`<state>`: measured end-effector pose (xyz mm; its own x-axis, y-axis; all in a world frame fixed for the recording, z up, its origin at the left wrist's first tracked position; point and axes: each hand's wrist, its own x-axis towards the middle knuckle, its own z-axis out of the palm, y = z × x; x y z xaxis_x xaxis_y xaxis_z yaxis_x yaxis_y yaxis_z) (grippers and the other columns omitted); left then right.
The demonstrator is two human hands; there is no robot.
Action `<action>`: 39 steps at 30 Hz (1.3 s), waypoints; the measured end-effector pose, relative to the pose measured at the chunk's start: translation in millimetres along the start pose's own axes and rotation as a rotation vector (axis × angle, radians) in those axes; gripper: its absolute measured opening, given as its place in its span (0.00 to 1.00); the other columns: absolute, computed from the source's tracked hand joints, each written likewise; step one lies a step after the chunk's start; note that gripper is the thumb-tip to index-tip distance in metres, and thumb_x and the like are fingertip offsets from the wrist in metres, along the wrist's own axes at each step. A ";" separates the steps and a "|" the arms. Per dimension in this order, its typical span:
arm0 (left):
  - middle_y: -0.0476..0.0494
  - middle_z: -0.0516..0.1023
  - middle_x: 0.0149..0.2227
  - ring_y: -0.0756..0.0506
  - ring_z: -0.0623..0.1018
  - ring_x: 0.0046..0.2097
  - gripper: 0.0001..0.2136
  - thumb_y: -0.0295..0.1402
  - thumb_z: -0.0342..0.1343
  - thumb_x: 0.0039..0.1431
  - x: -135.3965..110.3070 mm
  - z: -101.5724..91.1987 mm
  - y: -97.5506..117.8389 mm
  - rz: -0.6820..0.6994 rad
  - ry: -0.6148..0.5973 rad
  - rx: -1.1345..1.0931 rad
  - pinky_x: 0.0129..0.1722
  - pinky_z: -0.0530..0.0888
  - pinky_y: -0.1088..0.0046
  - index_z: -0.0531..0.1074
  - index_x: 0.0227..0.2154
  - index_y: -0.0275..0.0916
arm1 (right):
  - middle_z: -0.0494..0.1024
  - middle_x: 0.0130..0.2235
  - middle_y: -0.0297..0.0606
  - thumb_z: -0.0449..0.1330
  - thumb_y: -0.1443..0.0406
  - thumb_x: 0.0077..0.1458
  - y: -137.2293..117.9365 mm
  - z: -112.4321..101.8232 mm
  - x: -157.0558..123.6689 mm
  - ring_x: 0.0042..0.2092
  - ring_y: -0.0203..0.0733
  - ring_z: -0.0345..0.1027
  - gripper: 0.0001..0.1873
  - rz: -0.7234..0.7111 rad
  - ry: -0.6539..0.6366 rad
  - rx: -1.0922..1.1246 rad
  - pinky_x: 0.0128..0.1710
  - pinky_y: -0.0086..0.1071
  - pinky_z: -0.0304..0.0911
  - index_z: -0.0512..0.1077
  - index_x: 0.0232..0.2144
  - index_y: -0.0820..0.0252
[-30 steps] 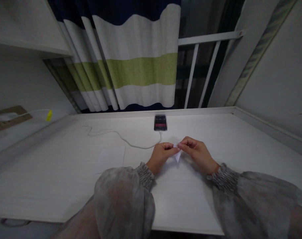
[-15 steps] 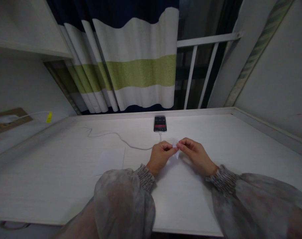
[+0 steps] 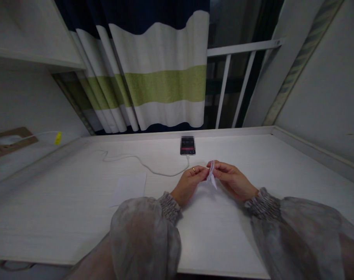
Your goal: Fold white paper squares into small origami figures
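Note:
A small piece of folded white paper is held up between my two hands above the white desk. My left hand, with a ring on one finger, is closed with its fingertips pinching the paper's left side. From the right, my right hand grips the paper between thumb and fingers. The paper stands on edge with a pointed flap hanging down. Its exact shape is partly hidden by the fingers. To the left, a flat white sheet of paper lies on the desk beside my left forearm.
A phone lies near the desk's back edge, its white cable running left across the white desk. A striped curtain and a white railing are behind. A wall socket is at the left.
The folded paper has turned in my fingers and now stands more edge-on, slightly further right. My right hand has shifted its grip along it; my left hand stays nearly in place.

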<state>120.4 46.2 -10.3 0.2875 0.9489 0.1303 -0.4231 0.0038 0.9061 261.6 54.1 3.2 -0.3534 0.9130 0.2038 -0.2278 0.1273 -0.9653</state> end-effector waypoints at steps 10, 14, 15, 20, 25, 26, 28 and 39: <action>0.50 0.72 0.24 0.54 0.69 0.27 0.13 0.33 0.64 0.39 0.8 -3.0 -1.8 -0.044 -0.007 -0.086 0.32 0.63 0.77 0.71 0.29 0.32 | 0.71 0.27 0.31 0.66 0.59 0.36 5.5 -1.7 2.1 0.32 0.36 0.62 0.12 -0.054 0.108 -0.067 0.35 0.32 0.59 0.73 0.27 0.56; 0.49 0.72 0.23 0.54 0.68 0.27 0.08 0.32 0.62 0.42 3.3 -4.2 -2.0 0.025 0.057 -0.030 0.32 0.63 0.77 0.73 0.25 0.33 | 0.70 0.26 0.31 0.62 0.59 0.43 3.2 -0.3 -0.1 0.32 0.35 0.62 0.08 -0.127 0.133 -0.177 0.36 0.31 0.58 0.73 0.23 0.58; 0.50 0.72 0.23 0.54 0.68 0.27 0.08 0.32 0.62 0.42 3.8 -4.5 -2.3 0.042 0.078 -0.023 0.32 0.63 0.77 0.73 0.24 0.33 | 0.71 0.27 0.32 0.62 0.60 0.43 3.0 0.0 -0.6 0.32 0.36 0.62 0.08 -0.123 0.115 -0.191 0.36 0.31 0.59 0.73 0.24 0.58; 0.51 0.72 0.23 0.55 0.67 0.26 0.07 0.31 0.62 0.41 5.7 -5.3 -4.3 0.079 0.163 0.003 0.32 0.63 0.78 0.72 0.23 0.33 | 0.74 0.29 0.33 0.64 0.61 0.41 6.3 -1.3 -0.7 0.33 0.38 0.65 0.10 -0.103 0.079 -0.240 0.37 0.34 0.60 0.74 0.29 0.58; 0.51 0.73 0.22 0.54 0.69 0.26 0.08 0.30 0.64 0.38 5.3 -4.0 -2.8 0.084 0.188 0.019 0.32 0.65 0.76 0.72 0.22 0.34 | 0.73 0.27 0.32 0.64 0.62 0.40 9.7 -3.6 0.3 0.30 0.36 0.64 0.08 -0.106 0.167 -0.287 0.33 0.32 0.59 0.74 0.27 0.59; 0.50 0.74 0.23 0.54 0.69 0.26 0.08 0.30 0.64 0.37 5.0 -3.8 -2.2 0.077 0.183 0.022 0.32 0.65 0.76 0.72 0.22 0.34 | 0.73 0.26 0.32 0.64 0.62 0.40 9.7 -3.5 0.4 0.29 0.35 0.64 0.09 -0.100 0.186 -0.279 0.32 0.32 0.59 0.73 0.27 0.59; 0.49 0.75 0.23 0.53 0.71 0.27 0.08 0.29 0.64 0.37 4.1 -3.5 -0.9 0.061 0.169 0.036 0.33 0.65 0.75 0.73 0.23 0.33 | 0.73 0.25 0.32 0.64 0.63 0.39 9.1 -2.8 0.6 0.28 0.35 0.64 0.11 -0.084 0.194 -0.230 0.32 0.31 0.59 0.72 0.29 0.60; 0.50 0.73 0.21 0.53 0.68 0.24 0.08 0.34 0.63 0.39 3.7 -6.9 -1.4 0.035 0.146 0.138 0.29 0.63 0.76 0.74 0.20 0.34 | 0.74 0.22 0.27 0.66 0.65 0.35 4.0 2.4 -0.5 0.25 0.33 0.65 0.25 -0.048 0.129 -0.092 0.28 0.29 0.59 0.59 0.35 0.57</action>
<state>116.1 52.0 -13.9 0.1431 0.9833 0.1125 -0.3066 -0.0641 0.9497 258.7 53.2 -0.4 -0.2230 0.9465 0.2334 -0.1551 0.2019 -0.9670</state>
